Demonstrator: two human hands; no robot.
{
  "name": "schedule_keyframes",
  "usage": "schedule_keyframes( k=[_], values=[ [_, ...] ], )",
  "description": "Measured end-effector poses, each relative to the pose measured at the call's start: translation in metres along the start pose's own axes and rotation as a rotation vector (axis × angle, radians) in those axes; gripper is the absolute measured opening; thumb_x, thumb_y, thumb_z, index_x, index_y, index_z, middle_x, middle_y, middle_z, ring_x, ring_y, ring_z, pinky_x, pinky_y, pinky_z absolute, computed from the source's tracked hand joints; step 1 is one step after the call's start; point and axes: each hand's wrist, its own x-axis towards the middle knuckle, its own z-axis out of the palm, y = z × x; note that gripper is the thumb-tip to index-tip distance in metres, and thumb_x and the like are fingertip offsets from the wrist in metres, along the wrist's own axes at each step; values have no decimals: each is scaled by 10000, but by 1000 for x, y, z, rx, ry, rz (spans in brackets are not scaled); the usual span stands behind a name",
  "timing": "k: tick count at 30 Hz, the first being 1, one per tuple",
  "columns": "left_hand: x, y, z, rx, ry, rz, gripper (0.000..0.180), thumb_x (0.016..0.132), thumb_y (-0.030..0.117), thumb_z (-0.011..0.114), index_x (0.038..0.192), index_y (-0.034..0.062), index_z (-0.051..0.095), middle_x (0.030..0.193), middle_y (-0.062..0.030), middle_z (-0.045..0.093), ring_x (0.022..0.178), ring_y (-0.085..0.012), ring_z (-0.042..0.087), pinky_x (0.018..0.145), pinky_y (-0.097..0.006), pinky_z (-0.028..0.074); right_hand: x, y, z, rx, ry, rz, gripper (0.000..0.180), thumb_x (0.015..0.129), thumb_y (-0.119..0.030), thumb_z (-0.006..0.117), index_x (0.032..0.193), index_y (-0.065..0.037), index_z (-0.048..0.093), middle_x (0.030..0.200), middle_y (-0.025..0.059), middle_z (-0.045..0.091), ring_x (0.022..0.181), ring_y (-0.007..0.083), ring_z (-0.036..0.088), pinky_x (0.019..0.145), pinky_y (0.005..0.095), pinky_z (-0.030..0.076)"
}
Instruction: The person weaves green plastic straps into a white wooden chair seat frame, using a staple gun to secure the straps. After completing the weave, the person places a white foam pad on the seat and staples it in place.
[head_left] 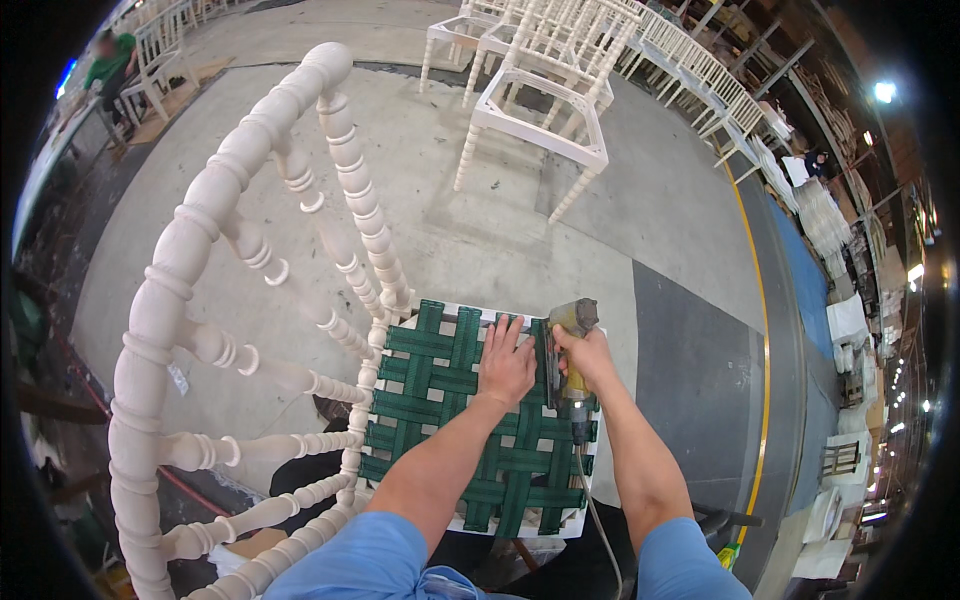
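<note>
A white chair with turned, bobbin-like spindles (150, 350) lies close in front of me, its back at my left. Dark green webbing straps (430, 380) are woven across its seat frame, with square gaps between them. My left hand (507, 368) rests on the webbing near the far edge, fingers stretched out. In my right hand (588, 358) is a yellow and grey pneumatic staple gun (577, 385), held upright at the right side of the seat. Its nose end is against or just above the webbing; I cannot tell which. A thin air hose (598, 520) hangs from it.
Ahead stands an unwebbed white chair frame (540, 140), with more spindle chairs behind it. A row of white chairs (690, 70) runs along the far right, beside stacked parts. A yellow floor line (765, 350) passes at right. Another person (112, 65) sits at far left.
</note>
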Motion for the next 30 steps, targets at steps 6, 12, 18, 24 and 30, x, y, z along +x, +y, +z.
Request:
schedule_keyframes(
  k=[6,12,18,24,30],
  values=[
    [1,2,-2,-2,-10,-4,276,942,172,684,1189,85,771,1546,-172,528,1506,-423,405,1270,-569,298,-3,-2,-7,-3,6,-2,230,1012,-264,742,1036,-45,675,839,42,663,555,149,587,474,318,468],
    [1,4,-3,6,-16,-15,281,954,182,662,1193,84,774,1558,-175,521,1517,-411,396,1282,-556,285,-8,-4,-16,52,27,-30,239,1015,-274,736,1081,-54,670,859,34,666,569,149,595,483,309,470],
    [2,2,-1,19,-22,-15,286,944,190,667,1185,90,784,1563,-165,526,1517,-413,399,1280,-559,288,-2,-1,-9,-6,29,-22,259,1011,-302,748,1046,-54,683,855,36,665,570,145,593,485,307,469],
    [1,1,2,22,-83,-46,260,936,170,682,1161,98,792,1529,-178,547,1479,-437,437,1253,-590,322,-44,1,-41,184,124,13,310,1017,-333,747,1099,-42,676,895,37,673,570,148,603,475,310,468],
    [4,0,-9,-65,-54,4,285,978,163,637,1218,59,749,1498,-211,581,1424,-442,492,1232,-548,365,-213,31,-150,310,327,-50,338,1029,-298,732,1228,-43,635,995,51,678,579,140,607,498,298,496]
  ],
)
